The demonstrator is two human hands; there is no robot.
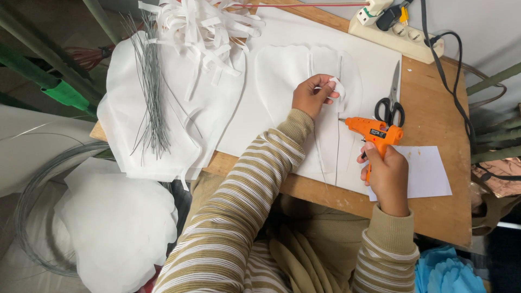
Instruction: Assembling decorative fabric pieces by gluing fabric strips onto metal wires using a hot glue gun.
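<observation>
My right hand (386, 176) grips an orange hot glue gun (374, 132) by its handle, nozzle pointing left at a white petal-shaped sheet (285, 70) on the wooden table (439, 206). My left hand (312, 95) rests on that sheet and pinches a small curled white strip (337, 86) between its fingertips. Thin wires run down the sheet just left of the nozzle.
Black-handled scissors (392, 103) lie beside the gun. A white paper (429, 171) sits under my right hand. A bundle of thin grey wires (152, 92) lies on stacked white petals at left, white strips (201, 27) at the back, a power strip (399, 32) at the far right.
</observation>
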